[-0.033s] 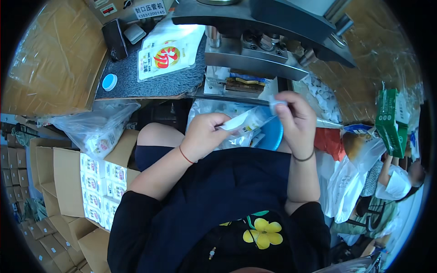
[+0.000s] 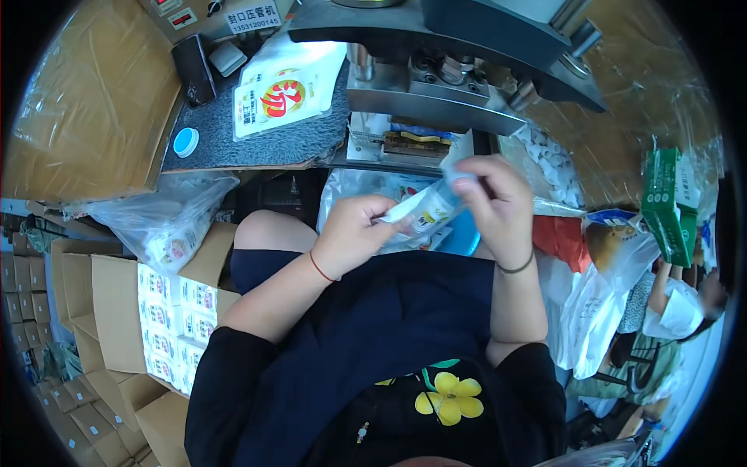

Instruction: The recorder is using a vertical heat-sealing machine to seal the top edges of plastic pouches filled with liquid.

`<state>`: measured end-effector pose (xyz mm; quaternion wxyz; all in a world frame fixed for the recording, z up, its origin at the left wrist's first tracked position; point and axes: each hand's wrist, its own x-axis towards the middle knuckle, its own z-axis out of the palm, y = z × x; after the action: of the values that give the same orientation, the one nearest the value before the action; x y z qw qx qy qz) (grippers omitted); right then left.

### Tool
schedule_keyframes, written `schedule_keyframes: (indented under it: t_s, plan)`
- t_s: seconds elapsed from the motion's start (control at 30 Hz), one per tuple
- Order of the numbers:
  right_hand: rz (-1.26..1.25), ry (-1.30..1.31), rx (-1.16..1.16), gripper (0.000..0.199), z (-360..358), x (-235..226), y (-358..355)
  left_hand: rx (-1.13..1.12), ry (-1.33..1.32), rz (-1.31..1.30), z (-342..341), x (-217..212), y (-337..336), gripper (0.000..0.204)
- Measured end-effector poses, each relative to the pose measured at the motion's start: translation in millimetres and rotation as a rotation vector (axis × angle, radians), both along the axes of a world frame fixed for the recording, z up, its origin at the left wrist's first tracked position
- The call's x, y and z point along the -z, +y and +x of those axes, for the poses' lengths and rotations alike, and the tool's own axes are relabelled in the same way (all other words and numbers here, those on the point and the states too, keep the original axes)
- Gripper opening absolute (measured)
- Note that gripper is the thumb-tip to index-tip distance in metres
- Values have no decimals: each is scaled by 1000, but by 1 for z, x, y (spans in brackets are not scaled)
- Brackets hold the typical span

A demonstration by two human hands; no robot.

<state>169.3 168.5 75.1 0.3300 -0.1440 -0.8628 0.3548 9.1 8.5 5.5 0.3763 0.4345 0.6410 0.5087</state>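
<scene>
- Our left hand grips the tube's lower end.
- Our right hand pinches its top, fingers closed.
- Both sit just below the sealing machine.

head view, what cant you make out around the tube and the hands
- Tube, head view: its lower end is hidden in the left hand, its top behind the right hand, so neither grip shows fully.
- Blue bowl: mostly covered by both hands.
- Machine: top cut off by the picture's edge.
- Carton of small boxes: print too small to tell.
</scene>
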Motion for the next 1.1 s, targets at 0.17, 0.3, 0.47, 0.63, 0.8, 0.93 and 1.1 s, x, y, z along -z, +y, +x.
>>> schedule_keyframes:
  t_s: [0.17,0.3,0.47,0.63,0.8,0.93,1.1]
  plan:
    - [127,-195,-34,19,15,0,18,167,-448,-44,23,10,6,30]
    - [176,-361,-94,30,26,1,36,349,-707,-164,27,21,9,31]
    - [517,-559,416,37,59,30,111,140,-882,-108,-11,4,34,34]
    - [329,-704,402,33,66,55,133,106,-802,-62,-27,6,48,33]
    - [386,-518,530,35,60,95,130,-526,937,132,-143,26,28,36]
    - [254,-299,646,30,50,77,110,-205,1250,-167,-200,39,0,52]
    - [350,-135,661,27,83,60,94,-50,1372,-65,-118,31,-22,50]
